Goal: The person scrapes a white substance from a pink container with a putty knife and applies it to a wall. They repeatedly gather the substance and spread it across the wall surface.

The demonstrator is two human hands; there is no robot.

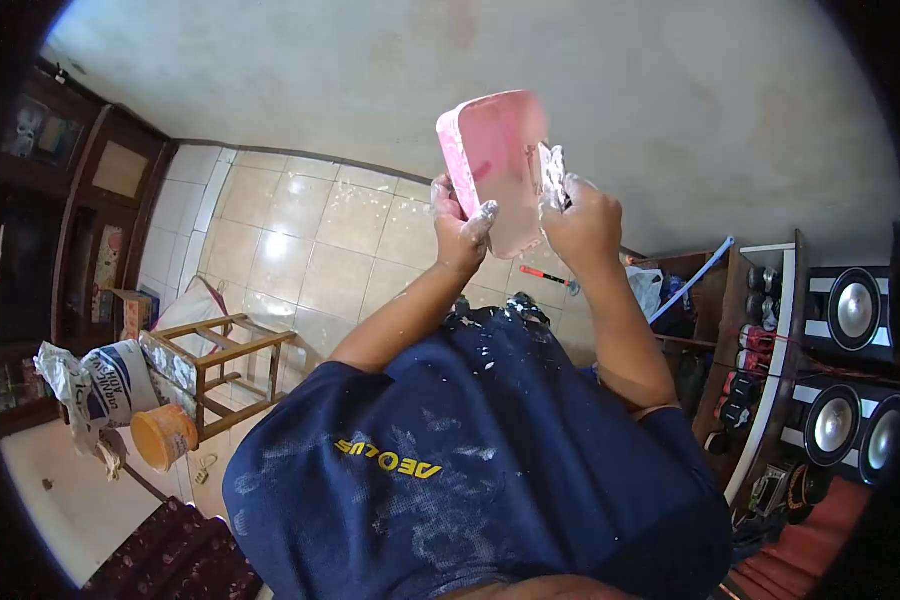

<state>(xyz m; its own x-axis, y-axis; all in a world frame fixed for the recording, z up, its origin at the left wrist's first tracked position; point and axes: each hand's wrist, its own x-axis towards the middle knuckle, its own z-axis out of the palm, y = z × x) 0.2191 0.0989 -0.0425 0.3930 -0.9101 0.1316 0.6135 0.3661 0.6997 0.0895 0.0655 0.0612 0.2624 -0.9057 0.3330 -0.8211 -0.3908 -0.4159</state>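
A pink rectangular tub (457, 160) is held up in front of the wall, its open side facing me, with pale smears inside. My left hand (462, 232) grips its lower left edge, the thumb over the rim and white material on the fingers. At the tub's right side, my right hand (583, 225) is closed round a putty knife (550, 175) coated in white paste. The knife's blade lies against or very near the tub's right rim; contact is hard to tell.
A pale wall (690, 120) rises ahead. At left are a wooden stool (235, 350), an orange bucket (163, 438) and a white sack (120, 380). A red-handled tool (544, 274) lies on the spattered tiled floor (300, 240). Shelves with shoes (755, 350) and speakers (833, 425) stand right.
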